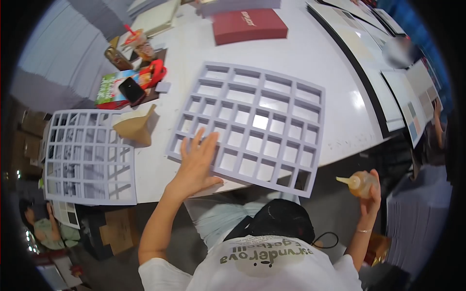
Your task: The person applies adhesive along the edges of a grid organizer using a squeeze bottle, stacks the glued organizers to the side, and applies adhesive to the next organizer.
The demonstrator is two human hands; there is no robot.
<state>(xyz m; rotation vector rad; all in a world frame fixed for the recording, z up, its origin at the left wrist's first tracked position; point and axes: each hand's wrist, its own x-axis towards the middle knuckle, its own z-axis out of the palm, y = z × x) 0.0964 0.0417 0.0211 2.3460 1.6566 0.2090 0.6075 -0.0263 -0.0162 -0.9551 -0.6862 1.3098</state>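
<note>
My right hand (373,198) has its fingers curled round a squeeze bottle (363,184), closed on it, and there's amber liquid showing through the wall. I have the bottle tipped almost level, nozzle pointing left, out past the table's near edge and clear of the frame. And the left hand (196,160): fingers spread, laid over the near left corner of the pale grid frame (319,133), thumb out by its front edge. Whether those fingers press or only rest, I can't tell from here.

The frame sits at an angle on the white table (340,68), its near right corner jutting over the edge, dark floor showing through the last cell. Wider cells run along the far rows, smaller ones nearer me.

Out to the left, I've got a second grid frame (92,200), with a brown folded piece (138,128) by its far right corner. Beyond that, a phone (131,90) lies on a colourful packet (108,87), a drink cup (144,48) with a red straw farther on. Across the table, a dark red box (250,31). Over on the right, another person's hand (436,105) is at a sample board (417,104).
</note>
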